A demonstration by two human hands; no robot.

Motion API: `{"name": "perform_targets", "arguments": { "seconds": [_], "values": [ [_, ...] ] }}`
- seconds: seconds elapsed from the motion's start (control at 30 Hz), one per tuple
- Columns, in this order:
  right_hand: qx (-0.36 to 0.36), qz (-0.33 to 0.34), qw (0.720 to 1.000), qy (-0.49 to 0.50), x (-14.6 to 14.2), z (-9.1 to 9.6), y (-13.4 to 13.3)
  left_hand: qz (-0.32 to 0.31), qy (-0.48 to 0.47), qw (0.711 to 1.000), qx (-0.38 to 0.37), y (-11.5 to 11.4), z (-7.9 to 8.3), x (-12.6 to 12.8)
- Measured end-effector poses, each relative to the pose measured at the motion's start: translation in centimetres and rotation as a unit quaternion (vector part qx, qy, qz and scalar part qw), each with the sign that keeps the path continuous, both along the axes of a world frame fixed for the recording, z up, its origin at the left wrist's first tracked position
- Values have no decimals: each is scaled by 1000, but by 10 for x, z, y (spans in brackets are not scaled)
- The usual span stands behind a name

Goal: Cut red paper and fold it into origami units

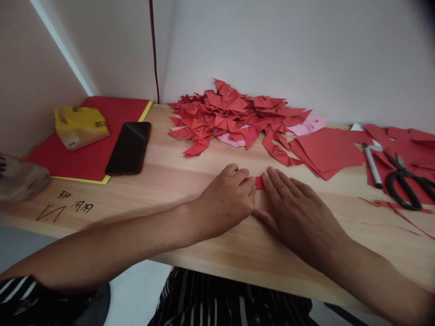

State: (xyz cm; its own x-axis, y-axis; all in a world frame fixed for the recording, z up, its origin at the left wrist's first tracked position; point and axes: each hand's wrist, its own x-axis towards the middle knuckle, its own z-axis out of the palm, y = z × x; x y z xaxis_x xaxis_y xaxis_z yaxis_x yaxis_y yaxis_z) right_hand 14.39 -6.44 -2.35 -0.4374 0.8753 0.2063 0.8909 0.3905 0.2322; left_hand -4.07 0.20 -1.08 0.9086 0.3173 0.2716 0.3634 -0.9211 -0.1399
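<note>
A small folded piece of red paper lies on the wooden table, mostly covered by both hands. My left hand is closed over its left part, fingers curled, holding it against the tabletop. My right hand lies nearly flat with fingers stretched out, its fingertips pressing on the paper's right part. Just beyond the hands is a heap of folded red paper pieces, with some pink ones among them. A stack of square red paper sheets sits right of the heap.
At the right, black-handled scissors and a white marker rest on red paper, near thin red strips. To the left are a black phone, a yellow packet on red sheets, and a clear container.
</note>
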Motion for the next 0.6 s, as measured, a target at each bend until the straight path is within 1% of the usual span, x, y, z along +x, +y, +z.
{"name": "perform_targets", "arguments": {
  "seconds": [0.2, 0.4, 0.6],
  "values": [
    [-2, 17, 1000, 3, 0, 2, -1, 8, 5, 1000, -17, 1, 3, 0],
    [-14, 23, 1000, 6, 0, 2, -10, 5, 2, 1000, -29, 1, 2, -2],
    [-14, 34, 999, -21, -7, 7, -16, -2, -10, 1000, -10, 2, 0, -3]
  ]
}}
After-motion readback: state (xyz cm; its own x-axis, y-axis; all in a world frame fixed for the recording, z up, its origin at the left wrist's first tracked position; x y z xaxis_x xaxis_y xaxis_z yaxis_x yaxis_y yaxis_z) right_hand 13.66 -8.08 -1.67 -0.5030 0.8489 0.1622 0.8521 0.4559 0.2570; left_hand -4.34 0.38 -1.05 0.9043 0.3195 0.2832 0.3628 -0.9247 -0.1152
